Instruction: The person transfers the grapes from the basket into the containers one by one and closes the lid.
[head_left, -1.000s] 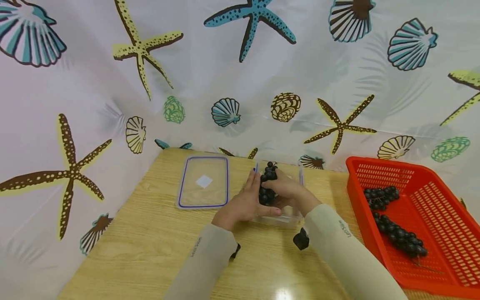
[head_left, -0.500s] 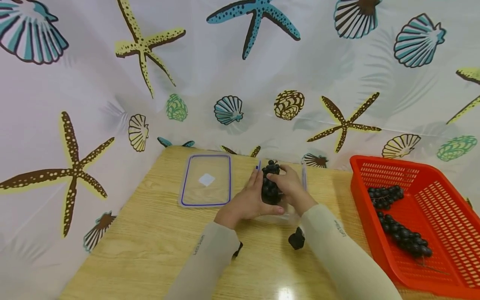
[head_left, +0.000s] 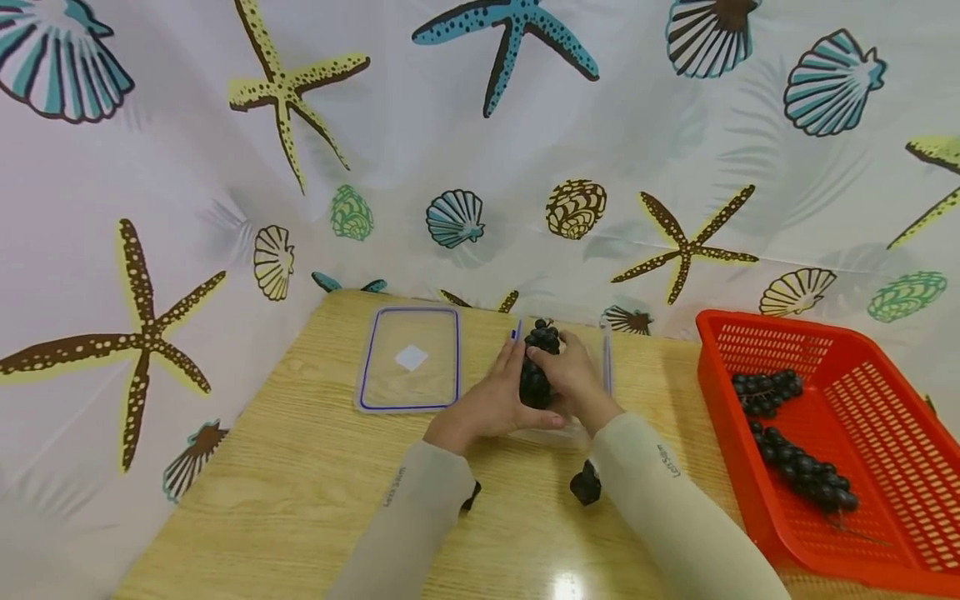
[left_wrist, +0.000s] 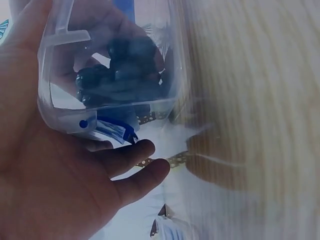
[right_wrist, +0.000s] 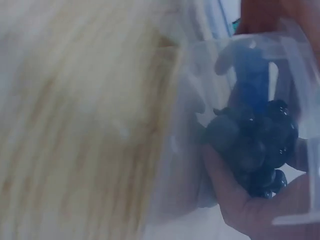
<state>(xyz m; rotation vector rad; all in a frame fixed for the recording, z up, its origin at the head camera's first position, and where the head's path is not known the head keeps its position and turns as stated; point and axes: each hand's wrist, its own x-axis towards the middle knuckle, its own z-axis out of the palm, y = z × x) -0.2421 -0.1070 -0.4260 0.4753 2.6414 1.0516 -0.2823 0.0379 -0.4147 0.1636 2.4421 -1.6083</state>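
My right hand (head_left: 573, 375) grips a bunch of dark grapes (head_left: 536, 385) inside a clear plastic container (head_left: 608, 367). Through its wall, the right wrist view shows thumb and fingers around the grapes (right_wrist: 245, 150). My left hand (head_left: 487, 407) lies against the container's near left corner, straight fingers along the left side and thumb stretched across the near side. In the left wrist view, the palm rests at the container's corner (left_wrist: 62, 117) beside a blue-edged clip, and two fingertips (left_wrist: 157, 172) extend past it. The grapes' lower part is partly hidden behind my hands.
A flat clear lid (head_left: 411, 396) with a blue seal lies left of the container. To the right stands a red plastic basket (head_left: 757, 492) holding two more grape bunches (head_left: 806, 475). A shell-and-starfish cloth (head_left: 510, 150) hangs along the table's back edge.
My right hand has shifted slightly around the grapes, and its wrist has come a little to the left. The left hand stays at the container's corner. The head view has shifted slightly.
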